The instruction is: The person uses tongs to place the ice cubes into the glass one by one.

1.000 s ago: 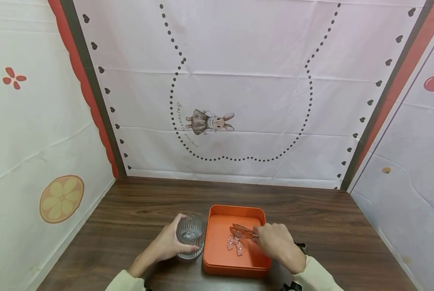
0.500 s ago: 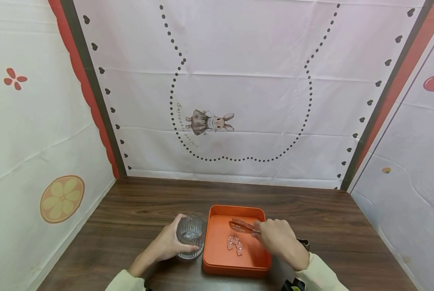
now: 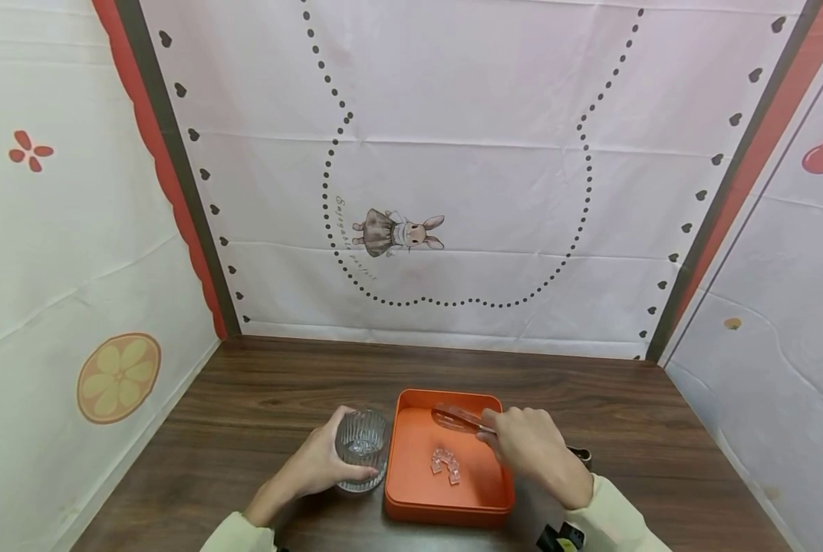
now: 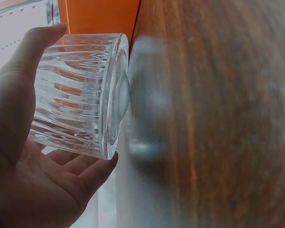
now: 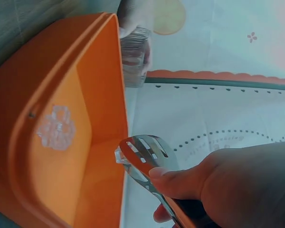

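Note:
My left hand (image 3: 320, 460) grips a clear ribbed glass (image 3: 360, 441) around its side, thumb on the near side, just left of an orange tray (image 3: 411, 498). In the left wrist view the glass's thick base is close to the tabletop; I cannot tell whether it touches. Metal slotted tongs (image 3: 455, 418) are in my right hand (image 3: 531, 448), over the far right part of the tray. The right wrist view shows a clear cube (image 5: 118, 156) pinched between the tong tips. Several more clear cubes (image 3: 446, 462) lie clustered on the tray floor, below the tongs.
The dark wooden tabletop (image 3: 301, 376) extends around the tray. A white printed cloth (image 3: 487, 192) hangs behind the table, with similar cloths at the left and right sides. The tray has low raised walls.
My right hand and the tongs have risen away from the cube cluster toward the tray's far side. The left hand, glass and tray stay in place.

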`<control>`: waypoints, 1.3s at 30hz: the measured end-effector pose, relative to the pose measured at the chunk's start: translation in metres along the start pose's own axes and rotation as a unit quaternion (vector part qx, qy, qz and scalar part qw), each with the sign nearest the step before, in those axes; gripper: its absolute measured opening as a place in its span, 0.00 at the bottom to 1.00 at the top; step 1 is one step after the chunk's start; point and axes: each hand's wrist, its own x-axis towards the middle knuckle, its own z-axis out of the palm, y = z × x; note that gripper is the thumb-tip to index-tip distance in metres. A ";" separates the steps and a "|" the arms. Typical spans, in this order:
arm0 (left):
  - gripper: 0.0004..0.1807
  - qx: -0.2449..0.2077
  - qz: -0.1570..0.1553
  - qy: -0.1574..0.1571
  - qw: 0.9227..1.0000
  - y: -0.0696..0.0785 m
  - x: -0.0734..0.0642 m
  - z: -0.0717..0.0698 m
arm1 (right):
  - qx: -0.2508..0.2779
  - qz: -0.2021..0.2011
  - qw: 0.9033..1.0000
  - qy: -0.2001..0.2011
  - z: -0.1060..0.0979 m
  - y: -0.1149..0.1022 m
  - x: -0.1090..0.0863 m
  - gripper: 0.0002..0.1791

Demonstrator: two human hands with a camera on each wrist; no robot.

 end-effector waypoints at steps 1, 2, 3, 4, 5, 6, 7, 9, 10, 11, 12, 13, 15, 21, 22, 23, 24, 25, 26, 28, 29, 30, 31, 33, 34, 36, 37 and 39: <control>0.51 0.001 0.001 0.000 1.000 0.000 0.000 0.000 | -0.001 -0.004 1.000 0.004 -0.002 0.000 0.000 0.11; 0.51 0.000 0.002 0.001 1.000 0.000 0.000 0.000 | -0.002 -0.008 1.000 0.008 -0.004 0.000 0.001 0.11; 0.51 0.001 0.002 0.000 1.000 0.000 0.000 0.000 | -0.003 -0.012 1.000 0.012 -0.005 0.000 0.001 0.11; 0.51 0.001 0.003 0.001 1.000 0.000 0.000 0.000 | -0.004 -0.017 1.000 0.017 -0.007 0.000 0.001 0.11; 0.51 0.001 0.003 0.001 1.000 0.000 -0.001 0.000 | -0.007 -0.022 1.000 0.020 -0.008 0.000 0.002 0.12; 0.51 0.000 0.004 0.000 1.000 0.000 -0.001 0.000 | -0.010 -0.026 0.999 0.024 -0.010 0.000 0.002 0.12; 0.51 0.001 0.004 0.001 1.000 0.000 -0.001 0.000 | -0.011 -0.030 0.999 0.027 -0.011 0.000 0.002 0.13; 0.51 0.002 0.003 0.001 1.000 0.000 -0.001 0.001 | -0.013 -0.038 0.999 0.035 -0.013 -0.001 0.004 0.13; 0.51 0.002 0.002 0.001 1.000 0.000 -0.001 0.001 | -0.015 -0.041 0.998 0.040 -0.014 -0.001 0.005 0.14; 0.51 0.003 0.001 0.001 1.000 0.000 -0.001 0.001 | -0.017 -0.044 0.998 0.045 -0.015 -0.002 0.006 0.14; 0.51 0.003 0.001 0.001 1.000 -0.001 -0.001 0.001 | -0.016 -0.047 0.997 0.051 -0.016 -0.003 0.007 0.14; 0.51 0.004 0.001 0.001 1.000 0.000 -0.001 0.001 | -0.015 -0.050 0.997 0.057 -0.018 -0.004 0.008 0.14; 0.51 0.003 0.002 0.001 1.000 0.000 -0.002 0.001 | -0.016 -0.055 0.996 0.068 -0.020 -0.006 0.010 0.15; 0.51 0.005 0.005 0.002 1.000 0.002 -0.001 0.000 | -0.002 -0.064 0.995 0.071 -0.027 -0.014 0.015 0.15; 0.51 0.006 0.005 0.002 1.000 0.003 -0.001 0.000 | 0.000 -0.064 0.996 0.069 -0.028 -0.016 0.016 0.15; 0.51 0.007 0.006 0.002 1.000 0.003 -0.001 0.000 | 0.001 -0.066 0.995 0.068 -0.029 -0.017 0.016 0.15; 0.51 0.007 0.007 0.001 1.000 0.003 -0.001 0.000 | 0.002 -0.067 0.995 0.068 -0.030 -0.019 0.017 0.16; 0.51 0.008 0.008 0.002 1.000 0.003 -0.001 0.000 | 0.004 -0.070 0.995 0.068 -0.030 -0.020 0.018 0.16; 0.51 0.010 0.011 0.002 1.000 0.002 -0.001 0.000 | 0.004 -0.073 0.995 0.068 -0.031 -0.022 0.019 0.16; 0.51 0.013 0.014 0.006 1.000 0.002 -0.001 0.000 | 0.007 -0.079 0.995 0.068 -0.033 -0.026 0.020 0.16; 0.51 0.015 0.015 0.007 1.000 0.002 -0.001 0.000 | 0.009 -0.083 0.994 0.069 -0.033 -0.028 0.021 0.16; 0.51 0.015 0.016 0.007 1.000 0.002 -0.001 0.001 | 0.012 -0.087 0.994 0.069 -0.034 -0.030 0.022 0.15; 0.51 0.017 0.016 0.008 1.000 0.002 -0.002 0.001 | 0.014 -0.091 0.993 0.068 -0.035 -0.032 0.022 0.14; 0.52 0.019 0.014 0.007 1.000 0.003 -0.002 0.001 | 0.020 -0.097 0.993 0.067 -0.036 -0.037 0.024 0.12; 0.52 0.020 0.014 0.006 1.000 0.003 -0.002 0.001 | 0.021 -0.102 0.992 0.069 -0.036 -0.039 0.025 0.11; 0.52 0.020 0.013 0.005 1.000 0.003 -0.001 0.001 | 0.021 -0.110 0.991 0.074 -0.036 -0.043 0.027 0.11; 0.52 0.019 0.011 0.004 1.000 0.004 -0.001 0.000 | 0.021 -0.115 0.990 0.077 -0.036 -0.045 0.028 0.10; 0.52 0.018 0.009 0.003 1.000 0.004 -0.001 0.000 | 0.020 -0.123 0.989 0.086 -0.035 -0.049 0.030 0.10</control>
